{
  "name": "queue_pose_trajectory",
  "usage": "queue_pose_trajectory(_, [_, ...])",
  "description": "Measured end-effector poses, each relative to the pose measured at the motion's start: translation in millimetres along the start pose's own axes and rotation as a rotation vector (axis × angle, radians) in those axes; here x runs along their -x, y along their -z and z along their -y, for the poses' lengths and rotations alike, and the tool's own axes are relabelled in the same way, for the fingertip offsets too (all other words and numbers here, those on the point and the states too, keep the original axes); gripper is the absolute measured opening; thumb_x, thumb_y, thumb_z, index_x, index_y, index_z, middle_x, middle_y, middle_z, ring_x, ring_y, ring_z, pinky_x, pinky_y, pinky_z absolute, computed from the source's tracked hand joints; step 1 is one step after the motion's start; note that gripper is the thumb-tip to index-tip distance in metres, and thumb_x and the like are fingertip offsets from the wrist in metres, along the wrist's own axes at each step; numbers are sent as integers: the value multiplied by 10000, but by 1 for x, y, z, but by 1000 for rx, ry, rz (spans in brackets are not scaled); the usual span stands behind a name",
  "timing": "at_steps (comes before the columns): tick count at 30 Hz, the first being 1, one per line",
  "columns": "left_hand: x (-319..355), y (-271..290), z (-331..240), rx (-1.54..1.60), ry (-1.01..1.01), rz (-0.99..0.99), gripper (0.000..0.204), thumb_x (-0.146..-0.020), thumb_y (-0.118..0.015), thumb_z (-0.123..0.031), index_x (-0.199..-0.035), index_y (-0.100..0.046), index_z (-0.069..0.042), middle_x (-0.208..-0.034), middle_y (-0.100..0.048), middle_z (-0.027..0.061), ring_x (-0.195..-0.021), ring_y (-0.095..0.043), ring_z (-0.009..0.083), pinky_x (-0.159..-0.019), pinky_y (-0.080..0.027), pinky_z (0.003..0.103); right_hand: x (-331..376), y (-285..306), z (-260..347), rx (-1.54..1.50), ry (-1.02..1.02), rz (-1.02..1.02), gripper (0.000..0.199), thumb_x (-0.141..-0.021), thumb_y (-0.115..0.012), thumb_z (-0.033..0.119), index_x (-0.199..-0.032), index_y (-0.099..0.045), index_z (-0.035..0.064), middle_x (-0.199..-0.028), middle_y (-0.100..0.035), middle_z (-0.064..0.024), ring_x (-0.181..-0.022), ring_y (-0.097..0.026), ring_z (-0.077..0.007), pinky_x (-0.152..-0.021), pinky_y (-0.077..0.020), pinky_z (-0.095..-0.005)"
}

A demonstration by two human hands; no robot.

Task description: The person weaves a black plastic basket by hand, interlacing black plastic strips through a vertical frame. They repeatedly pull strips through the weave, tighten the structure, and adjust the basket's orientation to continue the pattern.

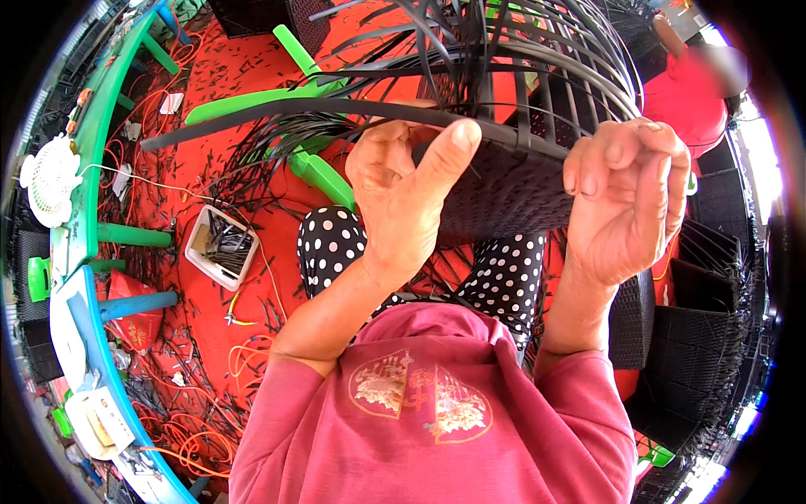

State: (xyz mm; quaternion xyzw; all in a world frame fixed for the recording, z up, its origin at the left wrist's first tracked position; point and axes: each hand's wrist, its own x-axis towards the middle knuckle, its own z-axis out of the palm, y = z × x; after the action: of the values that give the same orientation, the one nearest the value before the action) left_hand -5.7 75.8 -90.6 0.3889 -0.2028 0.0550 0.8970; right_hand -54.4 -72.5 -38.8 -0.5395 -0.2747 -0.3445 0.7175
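Broadly, a littered red floor (210, 50) spreads beneath everything. On it, at the centre, a black woven piece (504, 202) sits against polka-dot trousers (332, 256), loose strands (474, 76) fanning from its far side. A green stand (323, 178) is left of it, farther than a white bin (210, 269). The left hand (403, 202) lays its thumb across a flat black strip (336, 107); the right hand (621, 197), fingers half curled, is beside the strip's right end. I cannot tell whether either grip is closed.
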Motion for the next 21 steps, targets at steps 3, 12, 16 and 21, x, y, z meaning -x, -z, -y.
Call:
queue_pose_trajectory(3, [-2, -3, 6, 67, 21, -75, 132, -868, -717, -22, -992, -674, -4, -890, -676, 12, -778, -582, 65, -747, -471, 216, 0, -1, 0, -5, -2, -15, 251, -1050, -405, 152, -1160, -511, -47, -879, -577, -177, -619, -556, -191, -560, -510, -334])
queue_pose_trajectory(12, [-3, 3, 1, 309, 165, -7, 153, -865, -668, 36, -1006, -651, -20, -967, -693, 76, -916, -641, 154, -916, -463, 291, 0, 0, 1, -7, 5, 19, 239, -1044, -406, 130, -1148, -517, -55, -861, -579, -167, -604, -549, -182, -560, -510, -331])
queue_pose_trajectory(16, [-7, 1, 0, 365, 217, -73, 125, -860, -667, 65, -965, -626, 11, -918, -697, 75, -810, -651, 116, -809, -508, 237, 0, 0, -2, -17, 9, 31, 240, -1042, -407, 122, -1142, -521, -64, -859, -583, -162, -599, -547, -172, -561, -508, -323])
queue_pose_trajectory(21, [-11, 24, 6, 358, 192, 71, 101, -917, -606, -43, -1014, -637, -43, -1011, -676, 104, -998, -614, 228, -925, -436, 374, 0, 0, -1, 2, 19, 46, 246, -1041, -410, 120, -1140, -527, -72, -853, -589, -158, -603, -550, -168, -565, -508, -316])
